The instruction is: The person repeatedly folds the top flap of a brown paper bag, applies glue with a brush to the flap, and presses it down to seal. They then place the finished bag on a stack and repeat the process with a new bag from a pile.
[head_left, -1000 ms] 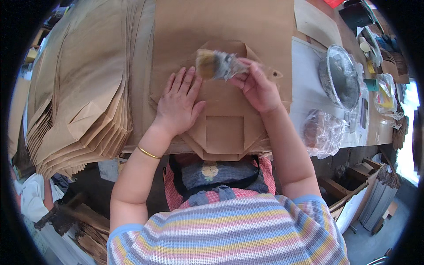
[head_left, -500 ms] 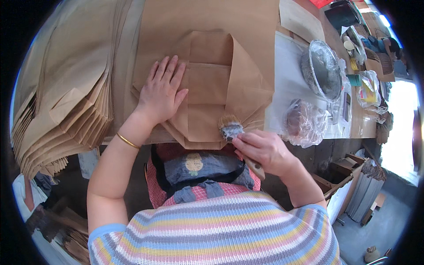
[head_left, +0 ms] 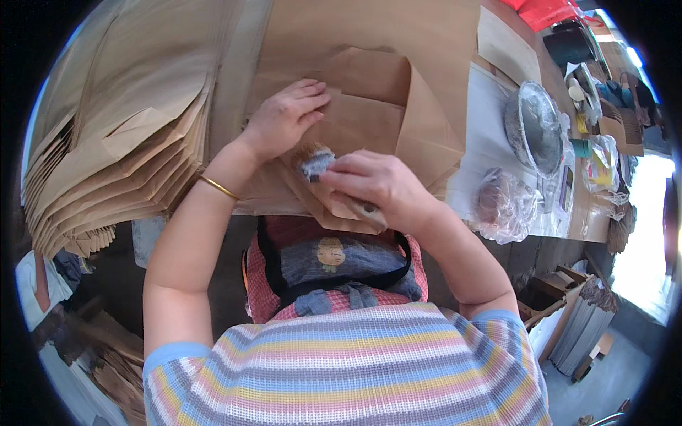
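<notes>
On the table in front of me lies a brown paper bag [head_left: 366,124], its near end folded out into a flat, angular bottom with flaps. My left hand [head_left: 288,117] rests on the left side of the bag, fingers stretched out and holding nothing. A paste brush [head_left: 316,165] is gripped in my right hand [head_left: 380,188], its pale, wet bristles against the left near flap. The brush handle sticks out below my palm, toward me. Both hands are close together, the brush just below the left wrist and thumb.
A fanned stack of brown paper bags [head_left: 135,163] fills the table's left side. To the right stand a metal basin [head_left: 514,135] of greyish paste and a clear plastic bag [head_left: 504,206]. Open cardboard boxes [head_left: 547,291] sit below on the right. Another person [head_left: 632,92] is at the far right.
My right hand has swept the brush from the bag's right near flap to its left one. My left hand has turned, its fingers now pointing more to the right.
</notes>
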`<act>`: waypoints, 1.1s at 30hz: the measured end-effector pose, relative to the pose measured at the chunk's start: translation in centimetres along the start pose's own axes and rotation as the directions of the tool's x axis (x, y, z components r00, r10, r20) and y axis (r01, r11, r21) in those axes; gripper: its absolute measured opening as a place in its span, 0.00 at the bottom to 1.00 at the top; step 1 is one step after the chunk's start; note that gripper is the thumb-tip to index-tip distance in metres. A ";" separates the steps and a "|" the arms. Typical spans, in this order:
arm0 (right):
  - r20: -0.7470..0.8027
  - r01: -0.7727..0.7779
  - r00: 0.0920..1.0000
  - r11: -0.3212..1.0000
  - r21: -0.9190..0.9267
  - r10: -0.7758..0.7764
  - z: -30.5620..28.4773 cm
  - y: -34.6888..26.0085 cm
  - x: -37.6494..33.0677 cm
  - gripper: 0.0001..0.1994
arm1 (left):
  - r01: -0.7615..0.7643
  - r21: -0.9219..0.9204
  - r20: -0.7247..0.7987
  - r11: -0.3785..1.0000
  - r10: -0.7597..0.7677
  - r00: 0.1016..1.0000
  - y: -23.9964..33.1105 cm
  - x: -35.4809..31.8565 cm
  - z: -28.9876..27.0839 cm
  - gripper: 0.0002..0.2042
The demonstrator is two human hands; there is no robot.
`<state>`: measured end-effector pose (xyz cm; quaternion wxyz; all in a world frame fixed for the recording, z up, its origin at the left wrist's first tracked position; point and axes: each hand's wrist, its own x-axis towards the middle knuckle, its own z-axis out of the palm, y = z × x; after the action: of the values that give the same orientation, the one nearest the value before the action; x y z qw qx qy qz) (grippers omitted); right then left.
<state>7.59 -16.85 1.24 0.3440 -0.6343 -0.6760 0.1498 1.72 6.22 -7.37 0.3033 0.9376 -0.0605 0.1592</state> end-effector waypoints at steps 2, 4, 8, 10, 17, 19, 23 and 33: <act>0.108 -0.025 0.994 0.998 -0.060 0.032 1.0 -0.5 -0.7 0.17 | -0.033 0.073 0.000 0.997 0.033 0.999 0.3 -0.1 0.3 0.15; 0.157 -0.017 0.987 0.999 -0.035 0.022 1.1 -1.7 -2.1 0.16 | -0.038 0.144 -0.031 0.989 0.043 0.999 0.4 -0.5 0.4 0.14; 0.160 -0.051 0.986 0.998 -0.032 0.056 1.0 -3.4 -5.4 0.15 | -0.048 0.214 -0.050 0.976 0.060 0.997 0.9 -0.4 0.7 0.13; 0.125 -0.087 0.988 0.996 -0.031 0.090 0.9 -4.1 -6.9 0.15 | -0.054 0.226 -0.054 0.973 0.068 0.996 1.0 -0.3 0.9 0.13; -0.051 -0.255 0.967 0.952 -0.167 0.250 -2.4 -6.1 -9.5 0.13 | -0.065 0.237 -0.057 0.969 0.081 0.995 0.7 -0.4 0.8 0.13; -0.178 -0.277 0.957 0.908 -0.315 0.230 -1.6 -4.8 -9.7 0.12 | -0.069 0.259 -0.050 0.963 0.085 0.995 0.8 -0.4 0.7 0.13; -0.085 -0.178 0.981 0.982 -0.063 0.173 0.7 -5.0 -8.9 0.10 | -0.072 0.277 -0.021 0.958 0.081 0.997 1.0 -0.7 1.1 0.15; -0.373 -0.474 0.569 0.663 0.579 0.733 -8.7 6.9 -4.0 0.05 | -0.079 0.323 0.060 0.943 0.063 0.996 2.1 0.4 -0.2 0.17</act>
<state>18.33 -21.66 2.02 0.5834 -0.7549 -0.2224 0.2007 1.59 4.60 -5.92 0.1374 0.9755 -0.0745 0.1549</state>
